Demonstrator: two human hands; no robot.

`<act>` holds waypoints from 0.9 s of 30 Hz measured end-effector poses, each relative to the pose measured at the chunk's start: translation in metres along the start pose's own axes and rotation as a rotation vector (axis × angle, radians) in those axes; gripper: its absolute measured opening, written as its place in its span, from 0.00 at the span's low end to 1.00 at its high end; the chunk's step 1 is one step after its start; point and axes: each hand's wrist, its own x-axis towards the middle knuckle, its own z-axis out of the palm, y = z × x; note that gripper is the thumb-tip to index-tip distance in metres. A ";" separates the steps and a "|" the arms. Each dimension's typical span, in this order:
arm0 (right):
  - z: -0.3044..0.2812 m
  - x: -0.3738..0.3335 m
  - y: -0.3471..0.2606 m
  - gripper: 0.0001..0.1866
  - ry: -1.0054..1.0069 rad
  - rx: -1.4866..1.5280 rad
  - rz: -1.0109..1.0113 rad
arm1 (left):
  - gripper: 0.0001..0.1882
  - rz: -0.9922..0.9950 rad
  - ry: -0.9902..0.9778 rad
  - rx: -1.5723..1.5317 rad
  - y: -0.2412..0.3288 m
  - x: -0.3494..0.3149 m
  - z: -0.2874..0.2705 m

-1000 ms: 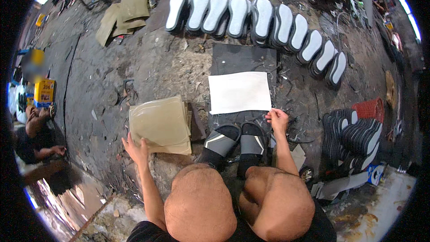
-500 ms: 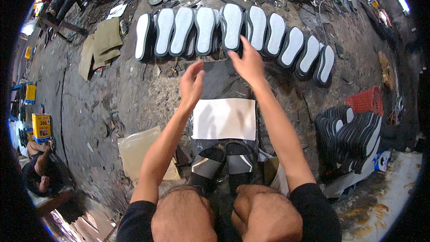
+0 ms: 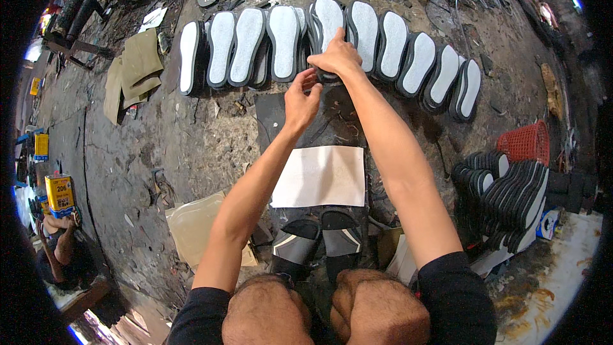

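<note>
A curved row of stacked shoe soles, dark at the edges with pale tops, lies across the far side. My right hand (image 3: 337,56) rests over the near end of the middle sole stack (image 3: 329,14), forefinger stretched along its top and thumb spread to the left. Just short of this stack, my left hand (image 3: 302,99) hovers with its fingers loosely curved and apart, nothing in it. Nearer me, a white rectangular sheet (image 3: 319,176) lies in front of my shins on a dark mat (image 3: 271,115).
More soles are piled at the right (image 3: 514,198) beside a red plastic basket (image 3: 525,142). Tan sheets (image 3: 137,67) lie at the far left, and a beige sheet (image 3: 195,227) by my left arm. At the left edge a co-worker's hand (image 3: 64,222) is at a yellow can (image 3: 60,193).
My left hand has moved right, toward the middle stack. My right hand has come slightly left and farther over that stack, whose top sole now sits tilted. The co-worker's arm has risen to the can.
</note>
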 end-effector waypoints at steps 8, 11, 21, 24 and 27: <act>-0.046 0.017 0.012 0.56 -0.048 0.847 -0.056 | 0.24 -0.026 -0.038 0.096 0.004 0.009 0.006; -0.044 -0.023 0.015 0.50 0.202 0.772 -0.297 | 0.28 -0.229 0.028 -0.486 0.021 0.005 -0.012; 0.068 -0.302 0.084 0.49 -0.035 0.507 -0.510 | 0.40 -0.526 -0.075 -0.388 0.051 -0.190 -0.112; 0.076 -0.342 0.085 0.49 -0.305 0.521 -0.421 | 0.35 -0.575 -0.026 -0.396 0.042 -0.246 -0.137; 0.086 -0.357 0.091 0.46 -0.366 0.507 -0.326 | 0.28 -0.610 0.102 -0.327 0.030 -0.271 -0.133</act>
